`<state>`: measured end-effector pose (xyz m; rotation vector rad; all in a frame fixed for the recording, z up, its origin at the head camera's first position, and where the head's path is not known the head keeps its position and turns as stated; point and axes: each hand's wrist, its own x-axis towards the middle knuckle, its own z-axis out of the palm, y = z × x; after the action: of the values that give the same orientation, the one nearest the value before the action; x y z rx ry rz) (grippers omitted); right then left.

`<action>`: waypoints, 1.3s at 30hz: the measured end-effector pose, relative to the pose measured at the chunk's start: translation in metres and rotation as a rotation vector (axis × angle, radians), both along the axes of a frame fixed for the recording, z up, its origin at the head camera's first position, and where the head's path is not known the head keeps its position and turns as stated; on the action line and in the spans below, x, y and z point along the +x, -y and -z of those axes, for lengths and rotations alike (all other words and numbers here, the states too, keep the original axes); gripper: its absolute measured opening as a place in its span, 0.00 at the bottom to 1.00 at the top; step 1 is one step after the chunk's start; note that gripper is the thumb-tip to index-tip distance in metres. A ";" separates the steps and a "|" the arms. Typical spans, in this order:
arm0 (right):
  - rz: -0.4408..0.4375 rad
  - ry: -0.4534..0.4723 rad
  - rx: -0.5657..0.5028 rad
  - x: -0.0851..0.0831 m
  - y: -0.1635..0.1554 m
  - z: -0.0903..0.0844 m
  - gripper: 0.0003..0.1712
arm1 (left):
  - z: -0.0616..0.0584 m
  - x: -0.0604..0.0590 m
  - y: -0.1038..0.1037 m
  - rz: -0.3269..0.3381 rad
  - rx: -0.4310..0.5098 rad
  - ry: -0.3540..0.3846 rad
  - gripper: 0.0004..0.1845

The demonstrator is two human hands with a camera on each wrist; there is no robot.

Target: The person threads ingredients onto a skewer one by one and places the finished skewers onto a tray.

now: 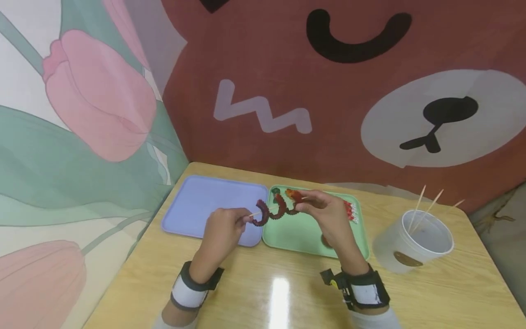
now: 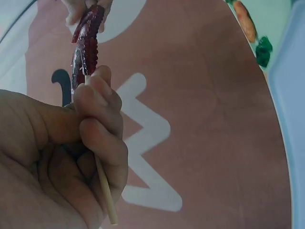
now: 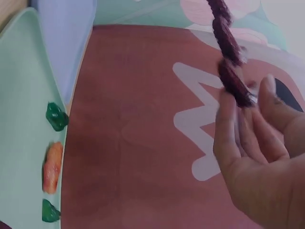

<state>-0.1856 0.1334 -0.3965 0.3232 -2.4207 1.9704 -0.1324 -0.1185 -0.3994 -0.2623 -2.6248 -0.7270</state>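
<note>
My left hand [image 1: 223, 228] grips the lower end of a thin wooden skewer [image 2: 106, 193], which sticks out below the curled fingers in the left wrist view. Several dark red, ridged pieces that look like octopus tentacles [image 1: 278, 206] are threaded on it in a wavy line. At the far end of the skewer, my right hand [image 1: 328, 212] holds the last tentacle piece [image 3: 234, 86] between thumb and fingers. Both hands are raised above two trays, and the fingers partly hide the skewer's ends.
A blue tray [image 1: 213, 196] lies at the left, touching a green tray [image 1: 296, 235]. Green pieces [image 3: 57, 116], an orange piece [image 3: 52, 167] and red-and-white pieces [image 1: 351, 211] lie on the green tray. A white bucket [image 1: 394, 242] with several skewers [image 1: 429, 208] stands at the right. Patterned cloth hangs behind.
</note>
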 end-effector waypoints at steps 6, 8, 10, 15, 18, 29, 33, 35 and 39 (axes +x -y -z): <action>0.050 -0.035 0.073 0.001 -0.024 -0.006 0.26 | 0.013 -0.018 0.033 -0.080 0.012 0.004 0.03; 0.055 -0.019 0.098 0.003 -0.032 -0.006 0.24 | 0.021 -0.024 0.050 -0.124 0.050 0.015 0.03; 0.042 -0.003 0.120 0.004 -0.039 -0.006 0.24 | 0.030 -0.031 0.067 -0.169 0.095 0.033 0.05; 0.012 0.027 0.177 0.006 -0.056 -0.005 0.24 | 0.057 -0.049 0.103 -0.277 0.153 0.109 0.04; 0.016 0.033 0.215 0.008 -0.068 -0.004 0.24 | 0.072 -0.058 0.121 -0.321 0.162 0.138 0.06; 0.039 0.009 0.225 0.019 -0.101 0.007 0.21 | 0.099 -0.068 0.146 -0.387 0.154 0.163 0.11; 0.020 0.029 0.231 0.021 -0.103 0.010 0.22 | 0.100 -0.065 0.149 -0.386 0.082 0.180 0.10; 0.004 0.039 0.234 0.021 -0.103 0.010 0.22 | 0.099 -0.063 0.151 -0.397 0.026 0.214 0.10; -0.016 0.029 0.222 0.019 -0.099 0.008 0.21 | 0.095 -0.055 0.157 -0.436 -0.087 0.290 0.09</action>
<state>-0.1670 0.2329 -0.4042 0.3181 -2.6678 1.7248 -0.1879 -0.2757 -0.4947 0.4129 -2.8393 -0.5309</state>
